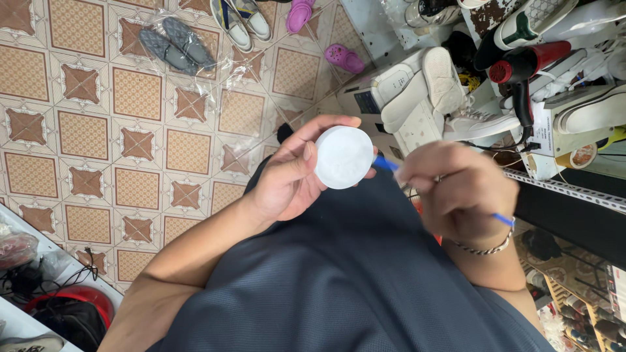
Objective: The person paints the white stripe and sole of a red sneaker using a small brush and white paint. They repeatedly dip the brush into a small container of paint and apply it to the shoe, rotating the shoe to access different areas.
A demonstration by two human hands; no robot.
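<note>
The round white jar [343,157] is sitting gripped in my left hand [290,176], while my right hand [456,195], at its three o'clock, is pinching a thin blue-handled tool [385,163] pointing toward it.

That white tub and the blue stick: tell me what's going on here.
A person holds a round white tub in the left hand, its flat face towards the camera. The right hand grips a thin blue stick whose tip reaches behind the tub. White shoes and a red hair dryer sit on the bench beyond.
</note>
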